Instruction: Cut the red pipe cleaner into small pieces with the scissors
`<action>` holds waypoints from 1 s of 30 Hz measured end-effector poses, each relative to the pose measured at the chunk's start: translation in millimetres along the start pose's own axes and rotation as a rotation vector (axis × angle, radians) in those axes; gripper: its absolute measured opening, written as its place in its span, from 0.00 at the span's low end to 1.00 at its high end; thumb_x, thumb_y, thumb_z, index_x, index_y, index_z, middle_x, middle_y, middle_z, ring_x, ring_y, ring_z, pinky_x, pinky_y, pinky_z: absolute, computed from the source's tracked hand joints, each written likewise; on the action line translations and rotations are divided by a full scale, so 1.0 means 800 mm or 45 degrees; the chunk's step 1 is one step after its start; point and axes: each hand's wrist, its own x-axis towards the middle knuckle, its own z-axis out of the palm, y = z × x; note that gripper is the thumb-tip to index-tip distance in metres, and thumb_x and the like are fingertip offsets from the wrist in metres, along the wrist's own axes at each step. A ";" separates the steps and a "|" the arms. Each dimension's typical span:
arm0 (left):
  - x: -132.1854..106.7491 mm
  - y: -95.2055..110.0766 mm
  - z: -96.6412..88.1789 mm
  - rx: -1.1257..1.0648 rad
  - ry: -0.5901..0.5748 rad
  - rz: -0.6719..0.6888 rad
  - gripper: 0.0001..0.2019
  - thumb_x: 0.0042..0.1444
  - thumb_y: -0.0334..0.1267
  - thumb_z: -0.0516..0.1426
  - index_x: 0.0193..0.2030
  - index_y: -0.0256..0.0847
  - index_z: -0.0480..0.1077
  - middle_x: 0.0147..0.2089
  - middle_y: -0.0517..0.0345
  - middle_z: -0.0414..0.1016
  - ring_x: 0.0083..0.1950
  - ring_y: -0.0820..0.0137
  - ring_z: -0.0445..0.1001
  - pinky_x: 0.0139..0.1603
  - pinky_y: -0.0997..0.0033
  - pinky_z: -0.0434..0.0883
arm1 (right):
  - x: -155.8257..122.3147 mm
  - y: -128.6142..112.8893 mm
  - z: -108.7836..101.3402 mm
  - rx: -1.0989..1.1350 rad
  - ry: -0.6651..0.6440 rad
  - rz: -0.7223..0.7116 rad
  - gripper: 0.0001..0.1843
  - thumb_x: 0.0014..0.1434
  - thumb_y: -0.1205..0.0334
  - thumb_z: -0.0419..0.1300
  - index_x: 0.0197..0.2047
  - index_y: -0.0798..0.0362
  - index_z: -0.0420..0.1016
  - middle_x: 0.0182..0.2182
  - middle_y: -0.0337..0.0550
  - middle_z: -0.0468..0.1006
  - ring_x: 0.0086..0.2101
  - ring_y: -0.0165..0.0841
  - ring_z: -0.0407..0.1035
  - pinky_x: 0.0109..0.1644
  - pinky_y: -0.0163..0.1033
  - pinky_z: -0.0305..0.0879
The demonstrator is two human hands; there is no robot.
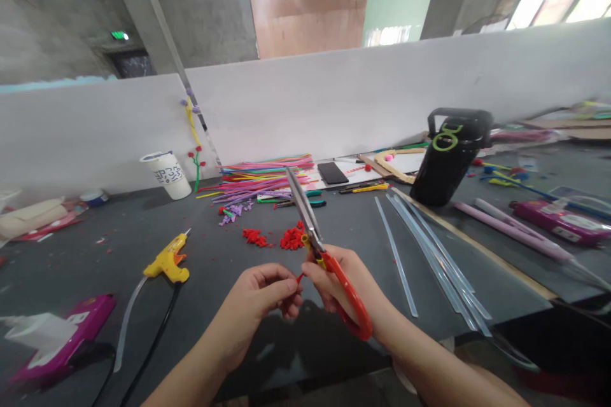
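My left hand is closed in a pinch on a short red piece, likely pipe cleaner, above the table's front part. Its other end meets the thumb and fingertips of my right hand. That hand also holds a pair of scissors with red handles, blades together and pointing up and away from me. Just beyond my hands lie two small heaps of red cut bits, one on the left and one partly behind the scissors. Purple flower pieces lie farther back.
A yellow glue gun and a magenta power strip are at left. Clear glue sticks and a black bottle stand or lie at right. Colourful pipe cleaners, a phone and a white cup are along the back.
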 end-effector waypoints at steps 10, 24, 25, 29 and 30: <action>0.036 0.015 -0.076 0.978 0.427 0.288 0.08 0.44 0.41 0.55 0.25 0.38 0.68 0.20 0.62 0.68 0.25 0.71 0.66 0.28 0.74 0.62 | 0.005 0.002 -0.015 0.081 0.092 0.005 0.16 0.50 0.55 0.52 0.17 0.51 0.53 0.07 0.28 0.56 0.10 0.23 0.54 0.17 0.30 0.54; 0.127 0.017 -0.122 1.684 0.539 -0.015 0.13 0.54 0.38 0.51 0.47 0.39 0.64 0.48 0.52 0.67 0.43 0.66 0.69 0.41 0.60 0.68 | 0.006 0.006 -0.018 0.025 0.119 0.001 0.10 0.47 0.58 0.54 0.20 0.52 0.57 0.07 0.27 0.56 0.09 0.22 0.51 0.13 0.27 0.49; 0.127 0.018 -0.124 1.703 0.542 -0.017 0.14 0.54 0.38 0.51 0.47 0.39 0.64 0.48 0.52 0.67 0.43 0.66 0.69 0.40 0.60 0.68 | 0.005 0.006 -0.019 0.026 0.124 0.002 0.10 0.47 0.58 0.54 0.20 0.52 0.58 0.07 0.27 0.56 0.09 0.22 0.52 0.13 0.27 0.49; 0.120 0.019 -0.123 1.752 0.558 0.055 0.14 0.54 0.39 0.51 0.47 0.37 0.64 0.47 0.52 0.67 0.42 0.66 0.69 0.40 0.59 0.68 | 0.005 0.004 -0.021 0.042 0.148 -0.004 0.10 0.47 0.58 0.54 0.20 0.52 0.59 0.07 0.27 0.56 0.09 0.22 0.53 0.13 0.27 0.50; 0.118 0.019 -0.119 1.755 0.557 0.090 0.14 0.54 0.39 0.51 0.47 0.37 0.64 0.46 0.52 0.67 0.42 0.66 0.69 0.40 0.59 0.68 | 0.005 0.004 -0.021 0.049 0.154 -0.008 0.10 0.47 0.58 0.54 0.20 0.52 0.59 0.07 0.27 0.56 0.09 0.22 0.52 0.13 0.27 0.49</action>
